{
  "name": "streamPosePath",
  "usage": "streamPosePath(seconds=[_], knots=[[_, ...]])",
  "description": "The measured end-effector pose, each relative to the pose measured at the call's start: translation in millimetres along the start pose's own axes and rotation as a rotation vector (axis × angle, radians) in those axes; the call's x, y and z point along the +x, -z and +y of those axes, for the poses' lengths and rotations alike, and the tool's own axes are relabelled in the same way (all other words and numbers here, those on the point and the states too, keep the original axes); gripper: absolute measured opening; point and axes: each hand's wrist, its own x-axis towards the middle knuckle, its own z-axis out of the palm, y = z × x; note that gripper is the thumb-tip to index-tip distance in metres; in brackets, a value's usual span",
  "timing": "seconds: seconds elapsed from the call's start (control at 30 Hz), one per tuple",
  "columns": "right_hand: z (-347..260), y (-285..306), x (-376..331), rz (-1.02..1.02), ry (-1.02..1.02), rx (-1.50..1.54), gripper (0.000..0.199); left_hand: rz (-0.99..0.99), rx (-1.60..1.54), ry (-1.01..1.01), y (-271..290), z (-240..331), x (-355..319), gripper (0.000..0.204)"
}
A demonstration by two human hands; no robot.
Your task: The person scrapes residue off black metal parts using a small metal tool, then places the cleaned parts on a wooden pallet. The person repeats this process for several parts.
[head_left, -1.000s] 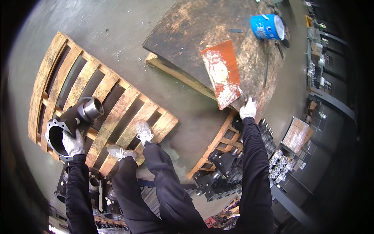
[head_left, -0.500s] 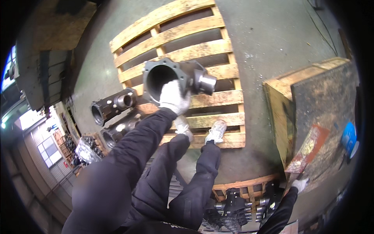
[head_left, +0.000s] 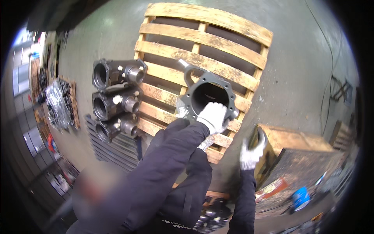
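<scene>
My left hand [head_left: 212,117], in a white knit glove, is closed over the near rim of a dark metal housing [head_left: 187,102]. The housing is a hollow casting whose wide round bore and bolt-holed flange face up toward me. A ring-shaped lug and a short bright stub stick out at its far left. It is over the wooden pallet [head_left: 202,35]; whether it touches the slats I cannot tell. My right hand [head_left: 252,153], gloved too, is off to the right of the housing, holding nothing, with thumb and fingers spread.
Three similar castings [head_left: 117,102] lie in a row left of the pallet, near a dark slatted rack [head_left: 111,150]. At the right stands a wooden box-like bench [head_left: 300,142] carrying a red-brown strip [head_left: 272,188] and a blue round object [head_left: 300,199]. My feet are on the pallet's near end.
My view has turned, so the pallet sits further right. The housing has turned, its side stub no longer pointing right. My right hand has left the bench's strip and come forward, fingers apart.
</scene>
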Motion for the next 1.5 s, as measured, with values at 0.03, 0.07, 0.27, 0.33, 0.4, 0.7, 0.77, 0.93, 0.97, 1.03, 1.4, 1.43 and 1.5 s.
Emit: streamPosePath(seconds=[0.03, 0.07, 0.27, 0.33, 0.4, 0.7, 0.77, 0.93, 0.97, 1.03, 1.4, 1.43, 1.5], knots=[[-26, -17, 32, -0.072, 0.02, 0.056, 0.071, -0.005, -0.005, 0.003, 0, -1, -1, 0.032], [-50, -30, 58, -0.172, 0.032, 0.071, 0.077, -0.005, -0.019, 0.004, 0, -2, -2, 0.032], [-110, -112, 167, -0.538, 0.37, -0.305, 0.114, -0.1, -0.164, 0.085, -5, -9, -7, 0.048], [-111, -132, 169, -0.644, 0.244, -0.468, 0.11, -0.049, -0.326, 0.142, -6, -12, -8, 0.048], [-109, -142, 168, -0.634, 0.2, -0.568, 0.099, 0.028, -0.44, 0.16, -8, -15, -8, 0.046], [-97, -140, 182, -0.76, 0.022, -0.793, 0.093, 0.346, -0.677, 0.06, 0, -19, -27, 0.033], [-95, -141, 186, -0.781, 0.028, -0.791, 0.092, 0.301, -0.746, 0.17, 20, -17, -42, 0.029], [-77, -139, 198, -0.823, -0.012, -0.734, 0.089, 0.497, -0.887, 0.879, 72, -2, -64, 0.023], [-71, -138, 202, -0.821, 0.013, -0.773, 0.086, 0.483, -0.969, 1.08, 76, -2, -65, 0.024], [-56, -136, 208, -0.832, -0.075, -0.594, 0.084, 0.4, -1.224, 1.412, 76, -5, -66, 0.029], [-68, -144, 224, -0.895, 0.291, -1.07, 0.065, 0.15, -1.041, 1.552, 48, -14, -48, 0.058], [-78, -143, 223, -0.928, 0.266, -1.074, 0.066, 0.168, -0.932, 1.524, 45, -17, -48, 0.053], [-94, -144, 218, -0.972, 0.23, -1.007, 0.071, 0.138, -0.686, 1.435, 39, -24, -47, 0.054]])
